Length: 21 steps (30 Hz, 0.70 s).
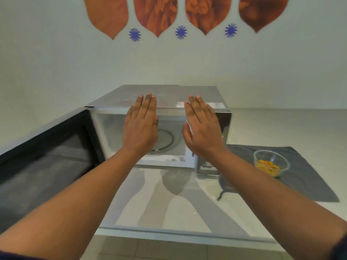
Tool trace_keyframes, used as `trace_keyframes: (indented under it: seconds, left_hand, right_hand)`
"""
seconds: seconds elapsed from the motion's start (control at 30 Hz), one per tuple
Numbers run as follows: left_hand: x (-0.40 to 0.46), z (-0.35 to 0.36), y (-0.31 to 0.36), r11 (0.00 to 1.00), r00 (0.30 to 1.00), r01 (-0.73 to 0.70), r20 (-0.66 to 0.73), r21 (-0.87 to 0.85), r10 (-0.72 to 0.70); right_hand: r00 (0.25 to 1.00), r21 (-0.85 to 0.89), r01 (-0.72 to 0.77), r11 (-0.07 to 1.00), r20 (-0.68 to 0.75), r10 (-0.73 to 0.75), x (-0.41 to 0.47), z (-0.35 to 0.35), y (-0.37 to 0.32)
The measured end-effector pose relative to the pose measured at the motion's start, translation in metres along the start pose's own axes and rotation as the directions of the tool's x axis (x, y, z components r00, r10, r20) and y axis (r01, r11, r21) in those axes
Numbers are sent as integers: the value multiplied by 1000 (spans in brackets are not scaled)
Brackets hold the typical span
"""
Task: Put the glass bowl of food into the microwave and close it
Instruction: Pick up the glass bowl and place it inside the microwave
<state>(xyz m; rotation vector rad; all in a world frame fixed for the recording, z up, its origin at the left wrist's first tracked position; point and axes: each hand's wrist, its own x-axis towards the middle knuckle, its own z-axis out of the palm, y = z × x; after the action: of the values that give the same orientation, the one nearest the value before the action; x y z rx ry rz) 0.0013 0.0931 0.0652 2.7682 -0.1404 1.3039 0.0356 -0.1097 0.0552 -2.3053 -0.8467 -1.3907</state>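
A silver microwave (169, 96) stands against the wall on a pale counter. Its dark door (47, 162) hangs wide open to the left, and the round glass turntable (166, 139) shows inside the white cavity. The glass bowl (271, 163) with orange food sits on a grey cloth to the right of the microwave. My left hand (141, 126) and my right hand (203, 128) are held flat in front of the microwave opening, palms down, fingers stretched out. Neither hand holds anything. Both are well left of the bowl.
The grey cloth (309, 184) covers the counter's right part. The counter's front edge (187, 233) runs below my forearms, with tiled floor beyond it. The open door takes up the space at the left. The wall behind carries orange and blue decorations (181, 31).
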Motion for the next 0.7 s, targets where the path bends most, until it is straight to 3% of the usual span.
trace_keyframes:
  seconds: [0.17, 0.33, 0.47, 0.53, 0.6, 0.63, 0.7]
  left_hand:
    - [2, 29, 86, 969, 978, -189, -120, -161, 171]
    - [2, 50, 169, 858, 883, -451, -262, -247, 389]
    - [-9, 76, 228, 741, 850, -525, -212, -419, 482]
    - [-18, 95, 252, 709, 901, -371, -49, -600, 431]
    - [-26, 112, 267, 644, 933, -21, 217, -765, 288]
    - [-29, 124, 275, 570, 911, 184, 357, -801, 207]
    - [-33, 144, 285, 381, 799, 532, 598, -756, 70]
  right_hand:
    - [985, 20, -109, 994, -136, 111, -22, -30, 50]
    - [935, 40, -300, 953, -184, 302, -56, -54, 105]
    - [854, 53, -502, 863, -124, 505, -93, -68, 146]
    - [773, 87, -627, 774, -53, 632, -113, -72, 165]
    - [658, 187, -742, 644, 17, 753, -130, -73, 177]
    - [572, 265, -798, 541, 51, 819, -138, -74, 185]
    - [374, 427, -856, 293, 118, 920, -153, -74, 195]
